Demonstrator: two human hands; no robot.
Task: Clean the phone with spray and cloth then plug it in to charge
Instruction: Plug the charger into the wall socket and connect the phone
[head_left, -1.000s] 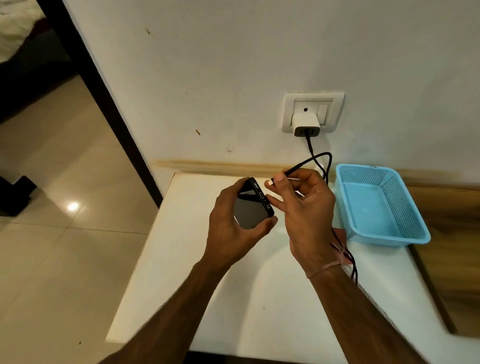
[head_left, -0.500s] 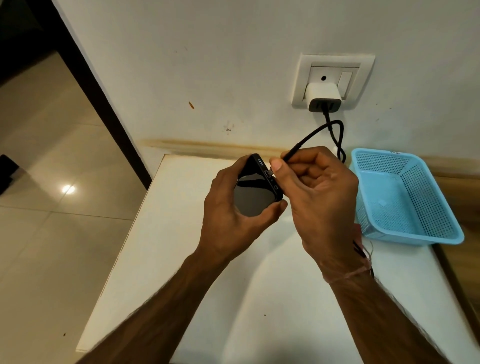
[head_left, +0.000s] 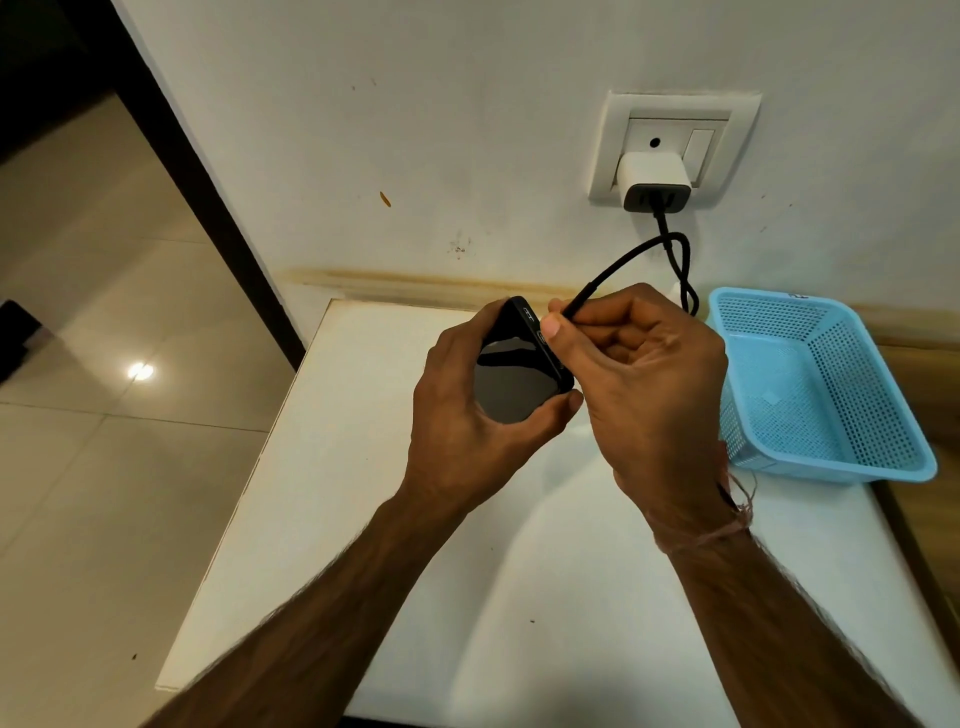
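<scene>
The phone is held in the air above the white table, close to its far edge and left of the far right corner. The left hand grips it, thumb curled up against the lower corner and the other fingers wrapped round the back, where most of them are hidden. Its dark screen is tilted and only partly visible past the palm. The right hand pinches the end of the black cable between thumb and forefinger right at the phone's short edge, with the remaining fingers curled into the palm. The plug tip is covered by the thumb, so I cannot tell whether it is seated in the port. From the pinch the cable arcs up, loops, and meets the white adapter sitting in the wall socket; its other run drops out of sight behind the right hand. A light blue perforated basket sits at the table's far right corner. A thin thread circles the right wrist.
</scene>
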